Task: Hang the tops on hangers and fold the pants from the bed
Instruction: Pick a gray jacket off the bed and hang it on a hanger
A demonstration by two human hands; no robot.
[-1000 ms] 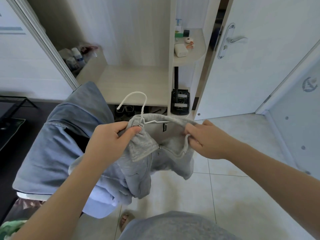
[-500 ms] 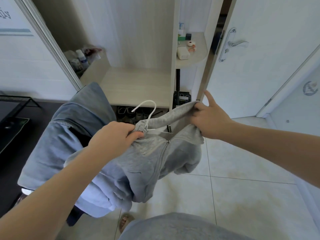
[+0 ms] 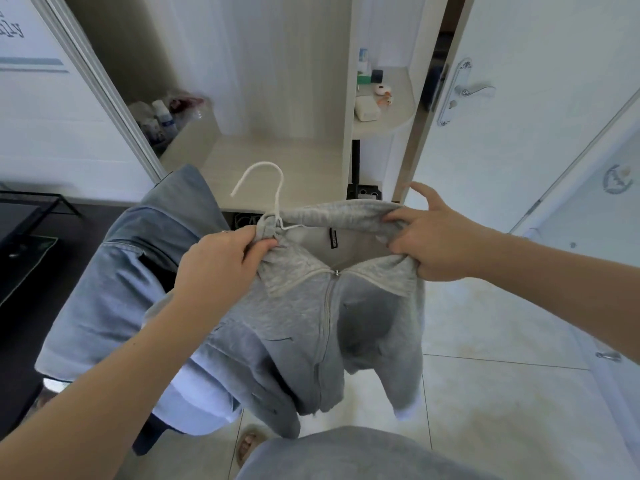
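Note:
A grey zip-up top (image 3: 332, 320) hangs in front of me on a white hanger (image 3: 266, 188), whose hook sticks up above the collar. My left hand (image 3: 221, 261) pinches the left side of the collar right at the base of the hook. My right hand (image 3: 429, 237) grips the right side of the collar and shoulder, forefinger pointing out. The collar is stretched wide between both hands and the zip runs down the middle. More clothes, a blue denim garment (image 3: 138, 278) and a pale blue one (image 3: 197, 396), hang over my left forearm.
An open wardrobe with a pale wooden shelf (image 3: 277, 168) stands straight ahead, with bottles (image 3: 159, 119) at its left. A rounded side shelf (image 3: 384, 102) carries small items. A white door (image 3: 519, 98) with a handle is at the right. Tiled floor lies below.
My right hand has pulled the collar farther right and spread it open. The top now hangs flatter with the zip showing, and the hanger hook stands more upright.

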